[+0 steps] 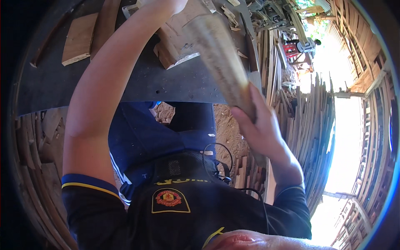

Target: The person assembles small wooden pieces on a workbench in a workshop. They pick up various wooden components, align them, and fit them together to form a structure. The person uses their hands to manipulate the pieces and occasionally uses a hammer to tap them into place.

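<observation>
My right hand point(261, 127) is closed around the lower end of a thick wooden bar point(218, 60). The bar slants up and to the left over the table, and motion blurs it. My left arm reaches across to the far side, where the left hand point(173, 5) is cut off by the upper edge; its fingers cannot be seen. Near that hand, and partly behind the bar, a wooden block point(177, 43) with pale chips on it lies on the dark table point(166, 85).
Left on the table lie a short board point(80, 39), a longer plank point(105, 25) and a thin rod point(50, 39). A narrow dark strip point(252, 52) lies along the right edge, near wood shavings point(230, 16). Stacked wooden slats point(310, 125) stand to the right.
</observation>
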Demonstrator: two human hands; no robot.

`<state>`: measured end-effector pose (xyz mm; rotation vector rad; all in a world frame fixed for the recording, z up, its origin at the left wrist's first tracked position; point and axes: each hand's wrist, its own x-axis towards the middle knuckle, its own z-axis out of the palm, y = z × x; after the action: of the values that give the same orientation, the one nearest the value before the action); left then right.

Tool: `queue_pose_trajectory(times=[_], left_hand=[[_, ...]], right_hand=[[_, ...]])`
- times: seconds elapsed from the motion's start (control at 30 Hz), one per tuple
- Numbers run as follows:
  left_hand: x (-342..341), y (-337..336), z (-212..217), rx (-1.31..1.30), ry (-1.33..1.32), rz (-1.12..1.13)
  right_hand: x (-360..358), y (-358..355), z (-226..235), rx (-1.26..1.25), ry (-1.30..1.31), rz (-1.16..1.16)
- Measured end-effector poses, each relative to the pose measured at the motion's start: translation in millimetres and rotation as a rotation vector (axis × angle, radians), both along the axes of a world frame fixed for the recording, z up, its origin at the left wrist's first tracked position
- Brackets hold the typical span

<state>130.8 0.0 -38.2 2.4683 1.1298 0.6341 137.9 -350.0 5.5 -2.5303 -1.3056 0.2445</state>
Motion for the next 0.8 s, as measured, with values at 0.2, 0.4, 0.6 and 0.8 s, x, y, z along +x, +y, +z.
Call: queue_pose_trajectory(times=[0.2,0.4,0.6,0.8], left_hand=[[-10,-9,8,0.005,0.014,-0.02],[-4,-5,-4,0.035,-0.051,-0.052],[-4,-9,6,-0.028,0.001,-0.048],[-6,-7,0,0.01,-0.056,-0.01]], right_hand=[[-10,1,26,0.208,0.223,-0.046],[-8,6,10,0.04,0.099,0.108],[28,-32,112,0.624,0.045,0.128],[34,-31,16,0.079,-0.289,0.27]])
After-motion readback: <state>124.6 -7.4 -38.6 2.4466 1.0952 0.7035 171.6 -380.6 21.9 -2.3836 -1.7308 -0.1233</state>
